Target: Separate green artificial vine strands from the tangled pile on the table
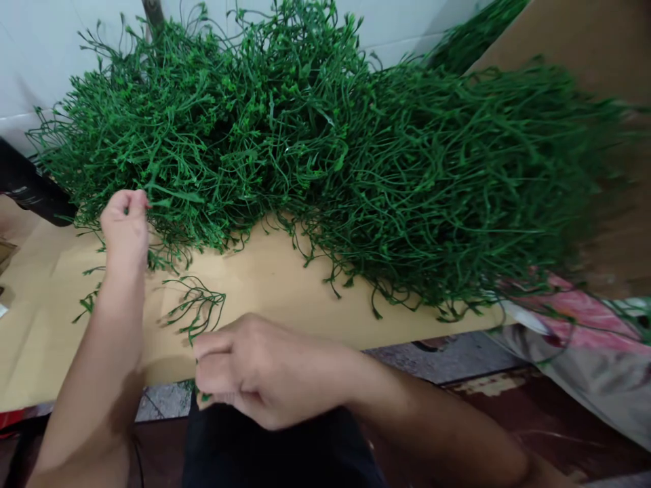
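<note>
A big tangled heap of green artificial plant stems [285, 135] with small forked tips spreads along the back of the tan board. At the heap's front left edge my left hand [125, 213] is closed in a pinch, with a bit of green showing between the fingers and a flat green strip beside the fingertips. Nearer to me, over the board's front edge, my right hand [259, 369] is closed round a green plastic sprig; bits of green show at its fingertips. A loose branched sprig [201, 298] touches or lies just beyond that hand, and I cannot tell whether it is the held one.
The tan board [285, 291] lies under the heap. A black cylindrical object [35, 183] stands at the left. A brown cardboard sheet [584, 41] leans at the right, near pink patterned material [584, 312]. A white tiled wall [45, 54] is behind.
</note>
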Demonstrator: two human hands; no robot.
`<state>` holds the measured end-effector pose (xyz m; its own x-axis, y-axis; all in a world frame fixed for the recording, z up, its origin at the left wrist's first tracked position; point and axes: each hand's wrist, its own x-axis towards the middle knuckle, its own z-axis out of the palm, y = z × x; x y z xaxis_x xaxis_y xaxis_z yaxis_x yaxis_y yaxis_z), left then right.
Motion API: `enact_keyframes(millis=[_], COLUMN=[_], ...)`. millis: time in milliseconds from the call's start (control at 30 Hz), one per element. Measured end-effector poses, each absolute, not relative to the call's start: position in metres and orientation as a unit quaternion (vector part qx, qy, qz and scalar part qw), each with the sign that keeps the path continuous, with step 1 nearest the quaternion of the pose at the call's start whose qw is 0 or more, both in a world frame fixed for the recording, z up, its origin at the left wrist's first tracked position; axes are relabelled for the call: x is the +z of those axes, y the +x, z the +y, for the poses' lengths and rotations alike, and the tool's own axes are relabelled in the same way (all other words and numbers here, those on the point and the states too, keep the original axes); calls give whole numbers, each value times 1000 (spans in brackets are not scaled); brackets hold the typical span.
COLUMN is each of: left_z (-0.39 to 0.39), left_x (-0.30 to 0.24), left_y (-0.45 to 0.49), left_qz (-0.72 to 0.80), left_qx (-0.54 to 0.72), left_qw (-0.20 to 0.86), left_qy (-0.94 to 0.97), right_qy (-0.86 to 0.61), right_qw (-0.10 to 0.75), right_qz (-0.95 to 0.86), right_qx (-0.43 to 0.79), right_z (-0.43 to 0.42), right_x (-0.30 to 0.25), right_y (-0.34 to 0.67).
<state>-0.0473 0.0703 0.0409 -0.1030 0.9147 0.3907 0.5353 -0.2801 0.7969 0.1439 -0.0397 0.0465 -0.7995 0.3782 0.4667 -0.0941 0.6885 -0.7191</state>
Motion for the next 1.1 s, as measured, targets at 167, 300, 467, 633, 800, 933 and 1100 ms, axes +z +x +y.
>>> enact_keyframes(millis=[167,300,467,633,800,933,1100], left_z=[53,46,46,43,41,37,38], left_x=[49,45,40,38,36,38,38], left_y=[-38,-20,-16,-8,-3,-2,-3], left_qz=[545,500,488,480,465,460,480], left_qx=[520,470,442,424,429,421,429], left_qw=[316,289,270,272,320,364,333], left_qy=[576,668,703,719,705,692,689], right_qy=[-260,-347,-405,-457,-524,-518,-438], right_qw=[451,487,469,438,380,378,379], right_qz=[-758,-706,-654,-686,-694,-697,-742], right_qx=[393,379,433,357,316,320,338], right_z=[-26,-7,7,13,15,18,21], right_x=[64,62,44,37,36,28,24], right_y=[159,171,160,143,137,136,140])
